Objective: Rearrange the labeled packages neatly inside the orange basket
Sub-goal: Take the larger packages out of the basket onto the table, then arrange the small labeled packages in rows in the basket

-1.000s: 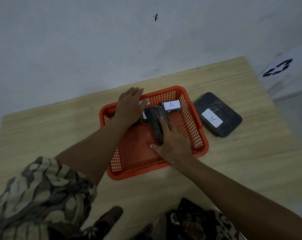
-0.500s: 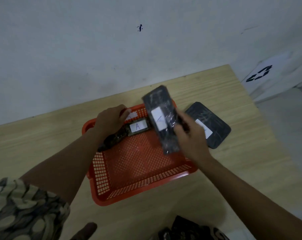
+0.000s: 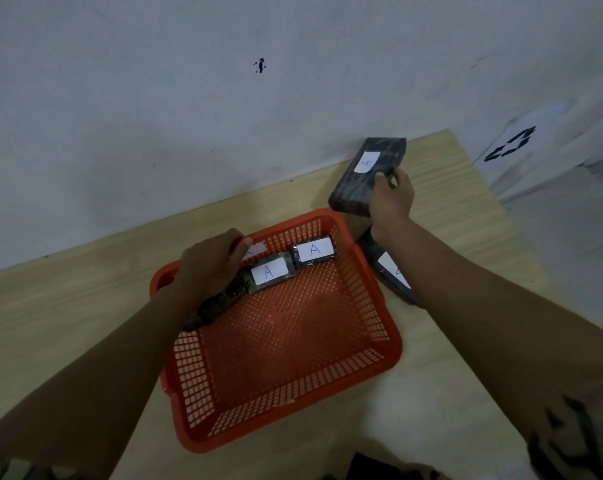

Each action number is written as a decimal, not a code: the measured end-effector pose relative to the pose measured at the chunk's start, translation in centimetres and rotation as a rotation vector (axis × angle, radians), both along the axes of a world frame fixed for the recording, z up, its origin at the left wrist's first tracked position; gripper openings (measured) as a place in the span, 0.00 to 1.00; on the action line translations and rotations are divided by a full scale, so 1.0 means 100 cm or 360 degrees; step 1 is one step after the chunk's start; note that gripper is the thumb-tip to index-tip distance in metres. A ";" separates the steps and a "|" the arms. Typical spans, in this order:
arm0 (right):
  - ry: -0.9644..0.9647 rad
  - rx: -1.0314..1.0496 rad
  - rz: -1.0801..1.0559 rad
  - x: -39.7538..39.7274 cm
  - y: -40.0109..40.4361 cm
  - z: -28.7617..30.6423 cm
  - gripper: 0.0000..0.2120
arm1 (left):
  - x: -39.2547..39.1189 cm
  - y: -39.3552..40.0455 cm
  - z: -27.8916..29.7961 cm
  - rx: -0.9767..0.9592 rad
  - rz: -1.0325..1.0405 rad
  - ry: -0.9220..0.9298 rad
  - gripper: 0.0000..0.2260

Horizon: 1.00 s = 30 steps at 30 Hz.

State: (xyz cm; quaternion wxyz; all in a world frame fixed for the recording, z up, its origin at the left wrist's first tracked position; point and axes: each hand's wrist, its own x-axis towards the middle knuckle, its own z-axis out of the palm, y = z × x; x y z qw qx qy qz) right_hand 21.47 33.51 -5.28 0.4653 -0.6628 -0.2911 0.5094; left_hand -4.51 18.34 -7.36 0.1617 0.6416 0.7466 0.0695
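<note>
The right hand [image 3: 392, 199] is closed around a dark wrapped package [image 3: 369, 174], thumb on its top face and fingers behind its right edge, holding it tilted in the air beyond the far right corner of the orange basket [image 3: 379, 271], over the wooden surface [image 3: 68, 306]. The package carries a white label with a handwritten letter, apparently an A.

The left hand [image 3: 212, 266] reaches into the far left part of the basket with its fingers curled downward, pressing on or loosely gripping a dark package [image 3: 217, 304] that lies along the left side; whether it truly grips it I cannot tell. Beyond its fingertips a scrap of white label [image 3: 257, 250] shows against the back wall.

Just to the right of the left hand, two small dark packages stand side by side along the back wall of the basket, each with a white label marked A in blue: the nearer one [image 3: 269, 273] is touching the left hand's package, the farther one [image 3: 312, 251] sits in the far right corner. The rest of the basket floor is bare orange mesh.

Outside the basket, just beside its right wall, another flat dark package [image 3: 388, 271] with a white label lies on the surface, partly hidden beneath the right forearm.
</note>
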 end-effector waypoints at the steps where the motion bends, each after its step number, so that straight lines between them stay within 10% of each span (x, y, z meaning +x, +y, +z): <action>1: -0.0058 -0.0006 -0.0006 -0.003 0.006 -0.003 0.19 | 0.001 -0.001 -0.001 0.0018 -0.0001 0.0006 0.16; 14: -0.0837 -0.0092 0.0342 -0.020 0.012 -0.030 0.28 | 0.002 -0.003 -0.005 0.0144 0.0002 0.0066 0.16; 23: -0.1013 -0.0299 0.0612 -0.005 0.007 -0.022 0.06 | 0.003 -0.002 -0.004 0.0102 0.0010 0.0012 0.17; 30: -0.1211 0.0394 0.0609 -0.022 -0.035 0.002 0.16 | -0.002 -0.002 0.001 0.0112 -0.0005 -0.0155 0.17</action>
